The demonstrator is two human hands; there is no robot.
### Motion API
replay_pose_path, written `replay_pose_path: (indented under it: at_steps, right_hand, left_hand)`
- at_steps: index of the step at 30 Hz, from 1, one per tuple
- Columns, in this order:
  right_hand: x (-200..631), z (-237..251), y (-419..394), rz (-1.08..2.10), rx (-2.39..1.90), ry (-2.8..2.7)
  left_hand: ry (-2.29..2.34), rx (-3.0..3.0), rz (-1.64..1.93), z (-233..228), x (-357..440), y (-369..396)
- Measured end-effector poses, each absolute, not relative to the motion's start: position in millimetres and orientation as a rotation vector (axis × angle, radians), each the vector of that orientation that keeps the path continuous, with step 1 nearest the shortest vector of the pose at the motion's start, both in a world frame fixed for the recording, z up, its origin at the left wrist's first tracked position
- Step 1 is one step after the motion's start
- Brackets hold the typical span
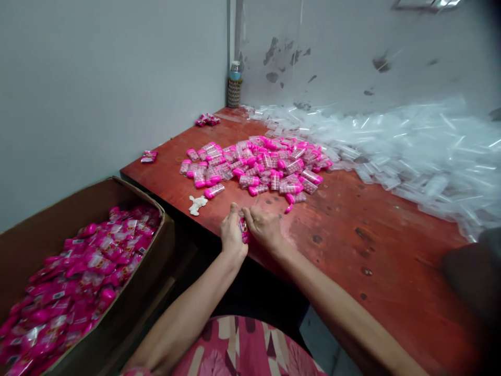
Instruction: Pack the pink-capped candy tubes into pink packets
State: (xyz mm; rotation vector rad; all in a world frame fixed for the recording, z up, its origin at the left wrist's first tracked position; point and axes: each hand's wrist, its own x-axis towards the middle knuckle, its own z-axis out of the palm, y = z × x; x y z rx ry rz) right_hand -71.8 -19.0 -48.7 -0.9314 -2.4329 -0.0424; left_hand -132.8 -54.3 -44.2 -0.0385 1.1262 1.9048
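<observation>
Lower left of frame: open cardboard box (156,219) heaped with wrapped pink packets (78,287), standing just beside the near edge of the red-brown table (352,245). Left of centre on the table: one stray packet (149,155), a small white crumpled scrap (197,204), and a few more packets (207,120) toward the back wall. Centre: the left hand (232,235) and right hand (265,225) are brought together at the table's near edge, both clamped on one small pink capped tube (244,230), which is mostly hidden between the fingers. Both forearms run up from the bottom of the frame and converge; wrists are level, thumbs on top, fingers curled inward. Risk, as judged: the hands work right at the edge, so a slip of grip could drop the tube off the table toward the lap. Above centre: a pile of filled pink-capped tubes (258,164). Upper centre: a bottle (235,83) in the corner. Right: a large drift of clear empty tubes (410,146), touching the pink pile; they could roll into it and mix.
</observation>
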Motion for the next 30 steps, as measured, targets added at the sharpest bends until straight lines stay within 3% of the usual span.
replay_pose_path:
  at_steps: [4,9,13,17,22,27,30]
  right_hand:
    - [-60.0,-41.6,12.0,-0.057,-0.94,-2.498]
    - [-54.9,-35.3,30.6,0.002,-0.634,-2.727]
    - [-61.6,-40.7,35.9,0.017,-0.605,-2.783]
    - [-72.2,-53.7,42.6,-0.076,-0.562,-2.892]
    - [-90.5,-66.0,52.7,-0.119,-0.332,-2.994]
    - [-100.5,-74.7,65.8,-0.133,-0.187,-3.021]
    - [-100.9,-78.5,68.1,-0.145,-0.203,-3.026]
  left_hand:
    - [1.095,0.063,1.914,-48.3,-149.1,-63.6]
    - [1.133,0.319,1.696,-51.2,-170.9,-79.1]
    - [1.144,0.479,1.46,-56.6,-165.8,-83.8]
    - [1.243,0.497,1.449,-67.8,-160.9,-90.2]
    - [1.505,0.694,1.352,-75.8,-173.8,-105.9]
    - [1.855,0.906,1.612,-68.4,-214.3,-113.5]
    - [2.186,1.175,1.577,-68.0,-246.9,-109.7]
